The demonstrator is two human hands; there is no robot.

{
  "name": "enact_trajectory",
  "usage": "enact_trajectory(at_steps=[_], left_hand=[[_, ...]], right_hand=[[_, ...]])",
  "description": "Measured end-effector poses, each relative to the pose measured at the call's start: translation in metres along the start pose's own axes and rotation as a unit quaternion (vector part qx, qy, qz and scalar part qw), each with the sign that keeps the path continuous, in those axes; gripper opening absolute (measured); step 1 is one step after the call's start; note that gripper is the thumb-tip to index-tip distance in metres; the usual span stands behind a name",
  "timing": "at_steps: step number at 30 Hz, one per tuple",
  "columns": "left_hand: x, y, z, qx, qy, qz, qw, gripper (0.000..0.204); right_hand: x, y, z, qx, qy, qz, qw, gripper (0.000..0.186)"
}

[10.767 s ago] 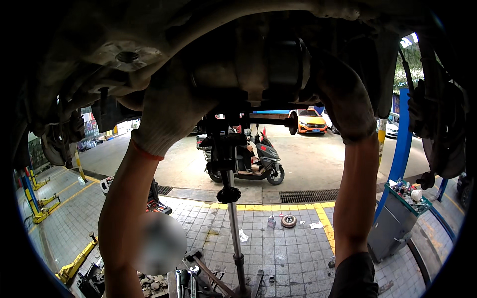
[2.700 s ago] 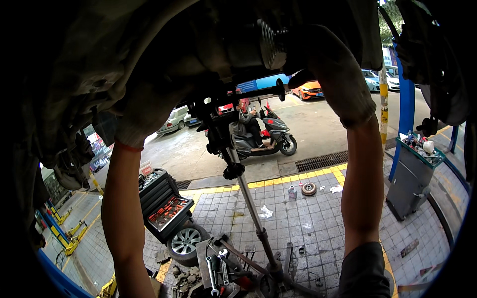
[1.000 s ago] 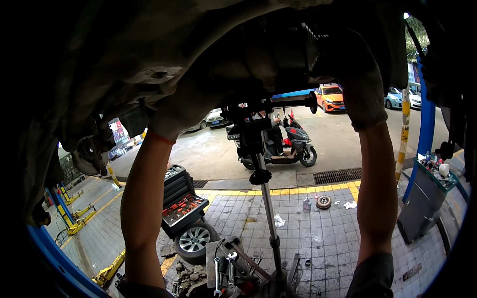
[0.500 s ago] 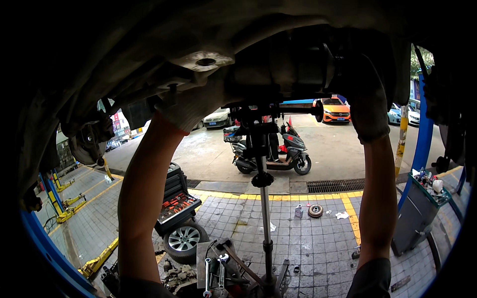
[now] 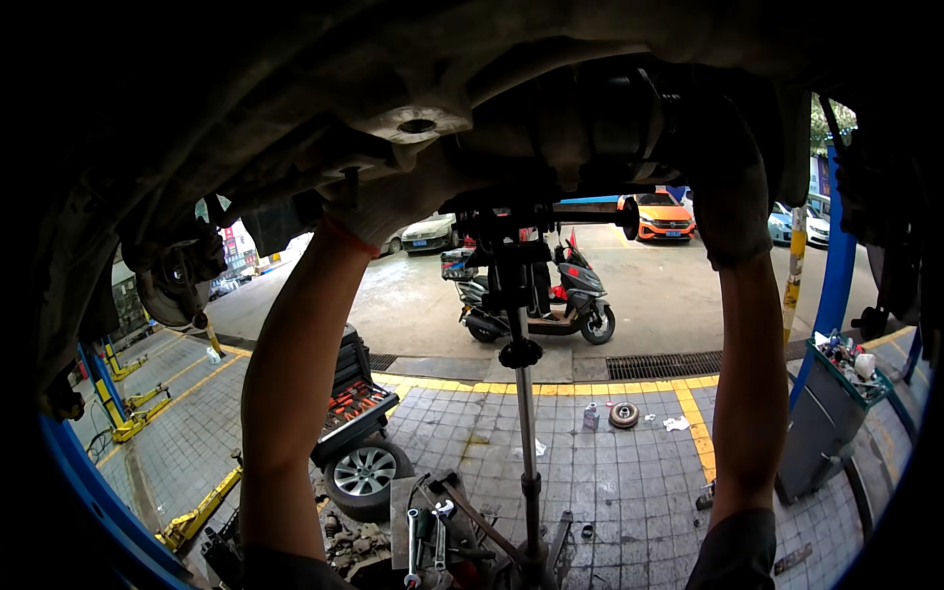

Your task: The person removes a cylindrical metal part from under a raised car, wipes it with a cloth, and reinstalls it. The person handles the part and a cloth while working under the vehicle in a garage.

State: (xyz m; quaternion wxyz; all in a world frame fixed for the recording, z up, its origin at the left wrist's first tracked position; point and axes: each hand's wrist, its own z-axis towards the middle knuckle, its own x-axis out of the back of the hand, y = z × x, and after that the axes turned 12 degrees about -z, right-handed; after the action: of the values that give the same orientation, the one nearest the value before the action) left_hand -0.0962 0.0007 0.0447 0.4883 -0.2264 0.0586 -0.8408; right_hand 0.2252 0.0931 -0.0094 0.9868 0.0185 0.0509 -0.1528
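Both my arms reach up under a raised car. My left hand (image 5: 398,202), in a pale work glove with a red cuff edge, goes up against the left side of a dark rounded metal housing (image 5: 551,143); its fingers are lost in shadow. On the other side, my right hand (image 5: 736,221), also gloved, is raised beside the housing's right end, its fingers hidden in the dark. Beneath the housing stands the head of a transmission jack (image 5: 516,261) on a bright upright post (image 5: 525,423). A metal bracket with a hole (image 5: 418,126) shows above my left hand.
Below left are an open drawer of tools (image 5: 356,408), a car wheel (image 5: 366,479) and several wrenches (image 5: 440,531). A grey cart (image 5: 831,433) stands right, near a blue lift post (image 5: 839,246). A scooter (image 5: 541,300) is parked ahead; a round part (image 5: 623,415) lies on the tiles.
My left hand and forearm have shifted slightly right and up. My right glove has moved up a little beside the housing. The jack stays in place.
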Motion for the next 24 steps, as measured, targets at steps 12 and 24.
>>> enact_trajectory(at_steps=[12,24], left_hand=[[-0.005,0.002,0.005,-0.007,0.006,0.012,1.000,0.067],[-0.008,0.003,0.007,-0.025,-0.007,0.031,0.999,0.066]], right_hand=[[0.009,0.006,0.000,0.071,-0.034,-0.188,0.979,0.055],[0.016,0.004,0.003,0.138,-0.051,-0.235,0.961,0.054]])
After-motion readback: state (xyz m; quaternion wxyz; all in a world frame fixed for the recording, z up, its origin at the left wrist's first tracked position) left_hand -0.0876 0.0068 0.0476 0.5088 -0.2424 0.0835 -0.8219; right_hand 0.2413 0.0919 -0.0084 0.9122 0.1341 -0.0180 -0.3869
